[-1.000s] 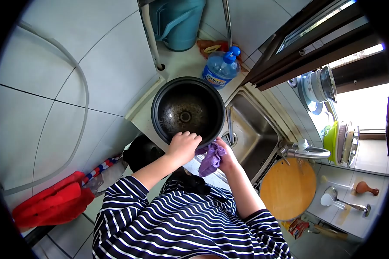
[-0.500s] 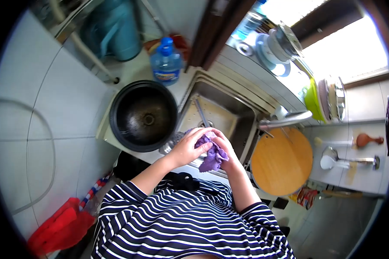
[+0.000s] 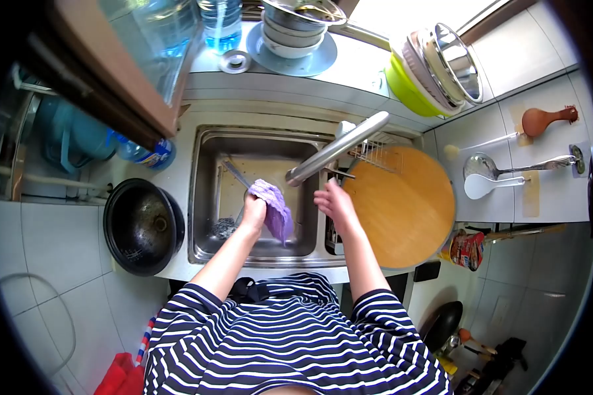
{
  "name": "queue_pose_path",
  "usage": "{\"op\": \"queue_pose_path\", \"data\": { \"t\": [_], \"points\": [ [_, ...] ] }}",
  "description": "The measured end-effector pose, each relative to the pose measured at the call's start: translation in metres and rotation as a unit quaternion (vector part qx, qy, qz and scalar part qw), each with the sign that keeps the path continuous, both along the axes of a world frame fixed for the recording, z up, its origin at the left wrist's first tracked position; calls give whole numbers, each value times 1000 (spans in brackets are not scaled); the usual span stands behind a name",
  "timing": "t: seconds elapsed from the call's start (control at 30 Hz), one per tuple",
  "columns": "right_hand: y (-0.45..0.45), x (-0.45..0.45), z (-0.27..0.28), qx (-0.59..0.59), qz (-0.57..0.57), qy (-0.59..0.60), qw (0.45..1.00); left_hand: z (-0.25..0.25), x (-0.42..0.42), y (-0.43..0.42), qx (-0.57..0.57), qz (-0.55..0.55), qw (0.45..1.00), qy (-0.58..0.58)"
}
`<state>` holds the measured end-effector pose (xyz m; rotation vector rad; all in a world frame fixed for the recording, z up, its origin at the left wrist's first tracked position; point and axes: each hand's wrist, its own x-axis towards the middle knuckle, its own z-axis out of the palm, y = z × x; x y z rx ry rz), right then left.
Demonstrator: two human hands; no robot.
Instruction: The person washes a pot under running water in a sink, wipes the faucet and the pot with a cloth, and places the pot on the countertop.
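Note:
A purple cloth (image 3: 275, 207) hangs from my left hand (image 3: 254, 214), which is closed on it over the steel sink (image 3: 207, 253). Right of the cloth, my right hand (image 3: 336, 201) is raised near the faucet (image 3: 336, 150), its fingers apart and holding nothing. Inside the sink lie a grey scouring pad (image 3: 225, 228) and a long thin utensil (image 3: 234, 172). The black inner pot (image 3: 141, 227) sits on the counter left of the sink, some way from both hands.
A round wooden board (image 3: 402, 210) lies right of the sink. Stacked bowls (image 3: 293, 39) and a green basin (image 3: 412, 85) stand on the sill. A blue-capped bottle (image 3: 153, 155) is behind the pot. An open window frame (image 3: 112, 72) juts in at upper left.
The view has swung right, so the pot now appears farther left. Both hands held the cloth half a second ago; my right hand has let go and moved apart, while my left keeps the cloth.

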<state>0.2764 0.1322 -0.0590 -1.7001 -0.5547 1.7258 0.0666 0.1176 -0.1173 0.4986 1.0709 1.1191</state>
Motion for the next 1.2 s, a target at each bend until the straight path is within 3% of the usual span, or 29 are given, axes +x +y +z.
{"op": "queue_pose_path", "data": {
  "t": [0.03, 0.1, 0.13, 0.23, 0.27, 0.37, 0.4, 0.57, 0.97, 1.2],
  "points": [
    [9, 15, -12, -26, -123, 103, 987, -2, 7, 5, -24, 46, 999, 4],
    [30, 39, -27, -56, -213, 298, 929, -4, 17, 12, -30, 63, 997, 34],
    [39, 39, -20, -86, -256, 329, 905, -6, 23, 17, -44, 72, 996, 33],
    [58, 48, -48, -31, -279, 516, 810, -6, 33, 26, -83, 85, 993, -18],
    [68, 53, -51, -120, -349, 461, 807, -5, 35, 27, -90, 78, 991, -67],
    [71, 70, -74, -148, -311, 513, 786, -8, 38, 30, -117, 65, 981, -137],
    [71, 64, -59, -158, -339, 497, 783, -5, 40, 30, -122, 62, 979, -150],
    [62, 64, -69, -120, -311, 550, 766, -12, 42, 37, -112, 20, 970, -216],
    [59, 63, -78, -92, -298, 545, 778, -13, 40, 43, -138, 34, 951, -273],
    [60, 62, -76, -87, -296, 533, 788, 27, 47, 49, -158, 52, 955, -247]
  ]
}}
